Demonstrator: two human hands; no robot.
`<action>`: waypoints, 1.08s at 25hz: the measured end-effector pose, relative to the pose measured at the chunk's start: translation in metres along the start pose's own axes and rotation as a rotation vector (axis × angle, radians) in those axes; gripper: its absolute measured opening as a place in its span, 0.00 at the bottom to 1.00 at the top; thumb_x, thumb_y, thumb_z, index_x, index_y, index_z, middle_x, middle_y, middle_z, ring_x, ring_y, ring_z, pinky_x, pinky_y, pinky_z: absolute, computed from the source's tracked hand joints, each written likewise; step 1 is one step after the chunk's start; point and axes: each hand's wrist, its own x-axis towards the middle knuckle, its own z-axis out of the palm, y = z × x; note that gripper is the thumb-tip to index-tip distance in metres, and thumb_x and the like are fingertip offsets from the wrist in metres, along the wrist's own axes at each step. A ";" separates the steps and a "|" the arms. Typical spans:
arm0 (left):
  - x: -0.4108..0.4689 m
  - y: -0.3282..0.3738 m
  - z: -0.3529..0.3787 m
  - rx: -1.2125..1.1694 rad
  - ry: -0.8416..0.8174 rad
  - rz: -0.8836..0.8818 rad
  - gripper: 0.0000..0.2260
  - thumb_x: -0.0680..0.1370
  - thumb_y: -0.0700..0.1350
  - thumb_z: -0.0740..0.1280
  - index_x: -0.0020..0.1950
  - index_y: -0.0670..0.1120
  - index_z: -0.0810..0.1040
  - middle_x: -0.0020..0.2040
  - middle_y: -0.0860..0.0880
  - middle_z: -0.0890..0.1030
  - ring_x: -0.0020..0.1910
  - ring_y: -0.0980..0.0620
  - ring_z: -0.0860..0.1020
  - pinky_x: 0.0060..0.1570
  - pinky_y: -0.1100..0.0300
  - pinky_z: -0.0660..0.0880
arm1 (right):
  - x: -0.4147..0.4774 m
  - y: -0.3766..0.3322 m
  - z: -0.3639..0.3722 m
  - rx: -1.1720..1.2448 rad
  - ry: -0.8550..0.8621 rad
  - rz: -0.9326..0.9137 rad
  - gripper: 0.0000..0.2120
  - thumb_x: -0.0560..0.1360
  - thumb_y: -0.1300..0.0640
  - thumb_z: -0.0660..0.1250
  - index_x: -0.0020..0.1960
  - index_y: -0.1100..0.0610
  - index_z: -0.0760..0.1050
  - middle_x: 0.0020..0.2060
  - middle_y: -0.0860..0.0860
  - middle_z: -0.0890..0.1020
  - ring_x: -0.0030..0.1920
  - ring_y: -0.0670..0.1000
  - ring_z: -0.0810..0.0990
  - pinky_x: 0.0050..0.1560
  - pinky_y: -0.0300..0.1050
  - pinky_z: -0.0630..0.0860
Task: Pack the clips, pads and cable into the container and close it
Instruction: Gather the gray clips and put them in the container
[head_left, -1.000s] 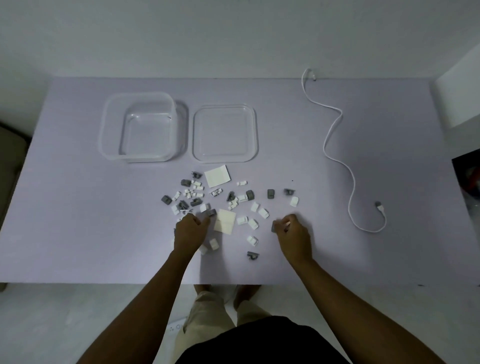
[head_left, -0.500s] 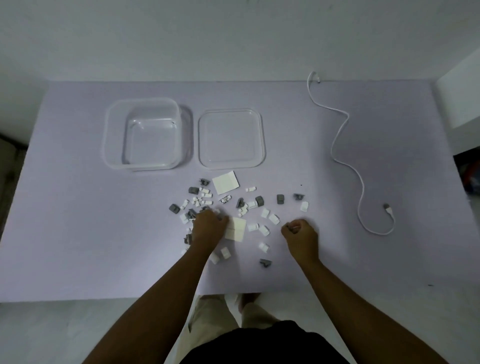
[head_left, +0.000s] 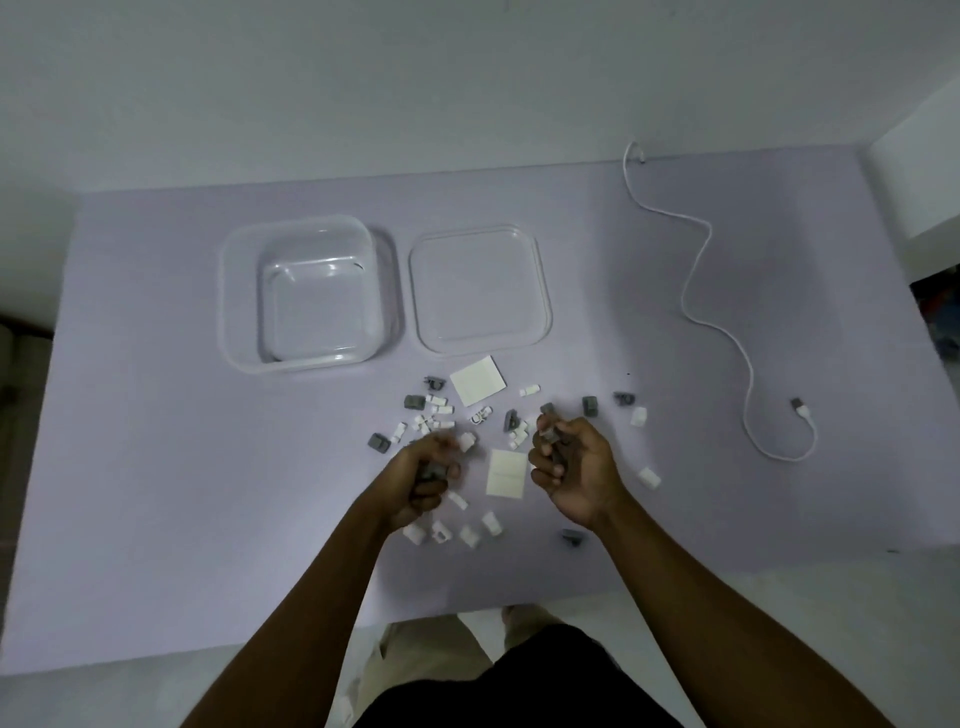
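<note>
container (head_left: 236, 312): clear, open, empty, upright
lid (head_left: 480, 291): flat beside it
clips (head_left: 431, 415): grey, white, scattered
pads (head_left: 478, 387): two white squares
cable (head_left: 727, 332): white, snaking right

A lavender bench (head_left: 156, 467) stands against a plain white wall (head_left: 363, 78) in dim light; pale floor (head_left: 104, 696) shows along the bench's near edge.

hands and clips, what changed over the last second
Both hands were pressed down on the scattered clips; now they have turned palm-inward and closed. The left hand has gathered grey and white clips in its fingers, and the right hand holds grey clips too. The container, lid, two pads and cable lie as before, the container with nothing in it.
</note>
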 end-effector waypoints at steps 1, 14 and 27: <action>-0.003 0.007 -0.005 0.057 0.015 0.017 0.13 0.74 0.38 0.58 0.53 0.46 0.79 0.32 0.46 0.74 0.21 0.56 0.55 0.20 0.69 0.53 | 0.002 0.002 0.000 0.019 0.004 -0.008 0.07 0.72 0.55 0.61 0.41 0.57 0.75 0.30 0.52 0.71 0.23 0.47 0.61 0.23 0.39 0.57; -0.007 0.034 -0.071 1.185 0.640 0.399 0.20 0.82 0.55 0.56 0.35 0.48 0.72 0.35 0.46 0.78 0.38 0.43 0.79 0.37 0.56 0.67 | 0.067 0.073 0.045 -1.628 0.115 -0.430 0.10 0.77 0.52 0.67 0.58 0.49 0.75 0.45 0.54 0.84 0.43 0.53 0.84 0.44 0.49 0.81; 0.002 0.021 -0.092 1.599 0.351 0.343 0.19 0.83 0.53 0.54 0.74 0.51 0.58 0.56 0.41 0.79 0.50 0.40 0.80 0.47 0.50 0.76 | 0.074 0.095 0.058 -0.996 0.317 -0.291 0.07 0.77 0.55 0.71 0.48 0.58 0.77 0.32 0.52 0.79 0.26 0.48 0.74 0.26 0.40 0.71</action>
